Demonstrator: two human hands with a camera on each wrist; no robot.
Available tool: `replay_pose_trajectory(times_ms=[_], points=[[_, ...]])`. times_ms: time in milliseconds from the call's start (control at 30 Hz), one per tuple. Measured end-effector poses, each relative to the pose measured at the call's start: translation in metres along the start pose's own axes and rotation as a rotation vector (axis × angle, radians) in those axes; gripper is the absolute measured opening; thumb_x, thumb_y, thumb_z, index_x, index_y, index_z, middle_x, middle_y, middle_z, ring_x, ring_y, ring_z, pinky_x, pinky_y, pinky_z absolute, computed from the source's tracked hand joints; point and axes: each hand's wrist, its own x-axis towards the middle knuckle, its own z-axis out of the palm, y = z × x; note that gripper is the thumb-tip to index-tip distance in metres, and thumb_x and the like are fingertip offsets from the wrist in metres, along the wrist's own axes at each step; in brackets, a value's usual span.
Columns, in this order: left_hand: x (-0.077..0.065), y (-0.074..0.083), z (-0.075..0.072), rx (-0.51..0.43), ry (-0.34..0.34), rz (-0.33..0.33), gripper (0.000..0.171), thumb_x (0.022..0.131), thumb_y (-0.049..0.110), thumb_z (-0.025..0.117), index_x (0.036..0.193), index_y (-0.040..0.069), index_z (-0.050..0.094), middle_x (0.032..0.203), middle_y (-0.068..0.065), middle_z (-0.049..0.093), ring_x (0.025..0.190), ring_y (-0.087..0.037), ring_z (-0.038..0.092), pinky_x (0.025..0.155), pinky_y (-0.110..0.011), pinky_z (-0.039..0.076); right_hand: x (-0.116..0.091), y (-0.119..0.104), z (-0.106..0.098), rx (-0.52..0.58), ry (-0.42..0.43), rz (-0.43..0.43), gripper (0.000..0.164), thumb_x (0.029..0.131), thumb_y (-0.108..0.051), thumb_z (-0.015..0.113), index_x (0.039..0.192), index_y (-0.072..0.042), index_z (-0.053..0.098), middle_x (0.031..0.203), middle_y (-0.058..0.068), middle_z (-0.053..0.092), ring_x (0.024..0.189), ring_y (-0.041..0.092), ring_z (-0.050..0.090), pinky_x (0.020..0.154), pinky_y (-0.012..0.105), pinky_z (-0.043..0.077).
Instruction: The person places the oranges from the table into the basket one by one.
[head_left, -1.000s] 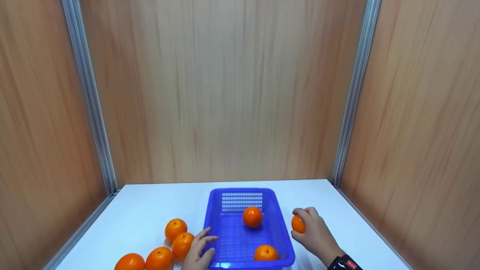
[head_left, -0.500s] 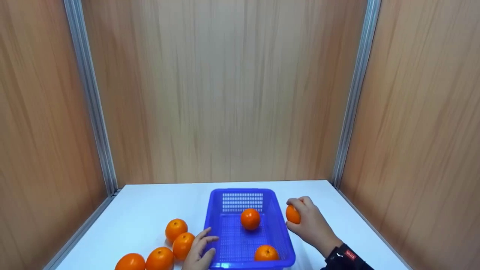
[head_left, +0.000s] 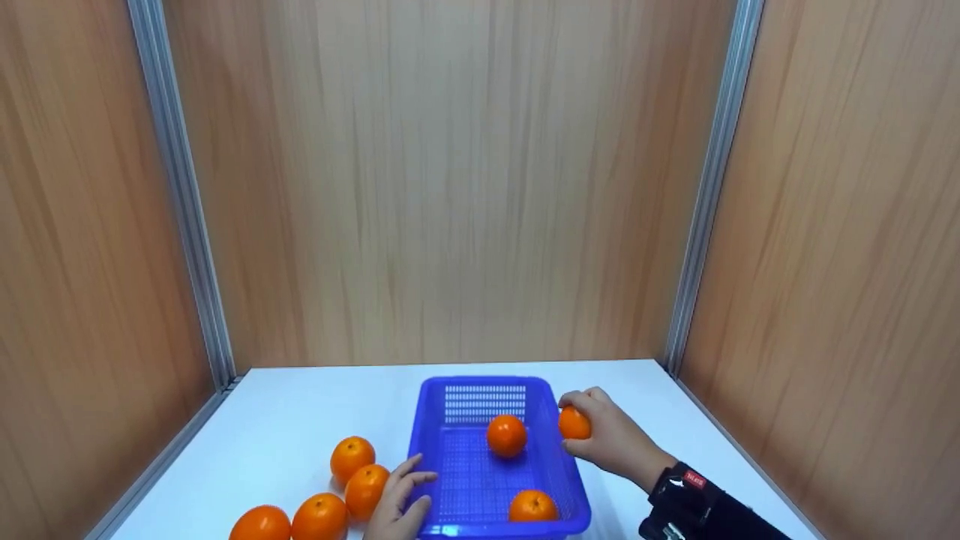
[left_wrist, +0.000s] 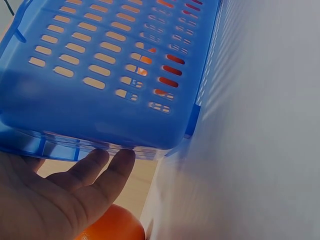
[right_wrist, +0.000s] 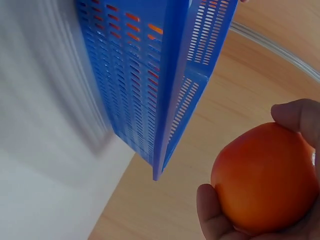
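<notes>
My right hand (head_left: 611, 435) grips an orange (head_left: 574, 423) at the right rim of the blue plastic basket (head_left: 551, 450). In the right wrist view this orange (right_wrist: 265, 177) is held up beside the basket wall (right_wrist: 125, 75), with thumb and fingers curled round it. My left hand (head_left: 400, 501) is at the basket's left side, its fingers spread. In the left wrist view the fingertips (left_wrist: 122, 162) touch the basket's outer wall (left_wrist: 100, 110). Inside the basket lie two oranges, one farther back (head_left: 506, 436) and one at the near end (head_left: 533, 506).
Several oranges stand on the white table (head_left: 285, 427) left of the basket; the closest (head_left: 367, 492) is right by my left hand. Wood-grain panels (head_left: 450, 187) with metal corner posts (head_left: 705, 187) enclose the table at the back and both sides.
My right hand has carried its orange leftward and up to the basket's right rim. The farther orange in the basket rocked slightly left and back. My left hand stays in place.
</notes>
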Motion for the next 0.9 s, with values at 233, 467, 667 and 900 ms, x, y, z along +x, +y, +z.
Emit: replay_pose_trajectory(times_ms=[233,467,667,900], points=[[-0.004,-0.002,-0.002,-0.011,0.001,0.033,0.027,0.087,0.012,0.056,0.112,0.018,0.064,0.154,-0.012,0.031,0.143,-0.045,0.02,0.112,-0.062,0.021,0.003,-0.003,0.003,-0.088,-0.04,-0.039,0.047,0.077,-0.039,0.075,0.12,-0.036,0.054,0.108,0.001,0.046,0.09,0.016,0.057,0.073,0.026,0.056],[-0.004,0.002,-0.004,-0.032,-0.007,-0.085,0.026,0.089,0.014,0.055,0.113,0.021,0.063,0.156,-0.005,0.028,0.146,-0.042,0.014,0.113,-0.064,0.017,0.004,-0.007,0.005,-0.078,-0.091,-0.046,0.049,0.079,-0.036,0.074,0.123,-0.035,0.053,0.11,0.0,0.046,0.091,0.017,0.056,0.073,0.026,0.056],[-0.007,0.0,-0.006,-0.016,-0.001,-0.034,0.026,0.088,0.014,0.057,0.113,0.019,0.064,0.155,-0.007,0.03,0.145,-0.042,0.017,0.113,-0.063,0.019,0.006,-0.009,0.008,-0.1,-0.11,-0.056,0.049,0.079,-0.035,0.074,0.124,-0.035,0.054,0.111,0.0,0.047,0.093,0.017,0.055,0.074,0.028,0.056],[-0.007,0.001,-0.007,-0.022,-0.005,-0.059,0.027,0.089,0.014,0.055,0.113,0.019,0.063,0.156,-0.006,0.028,0.145,-0.042,0.016,0.113,-0.063,0.018,0.009,-0.01,0.013,-0.112,-0.128,-0.046,0.05,0.08,-0.033,0.074,0.126,-0.035,0.053,0.113,0.0,0.046,0.094,0.018,0.054,0.075,0.028,0.057]])
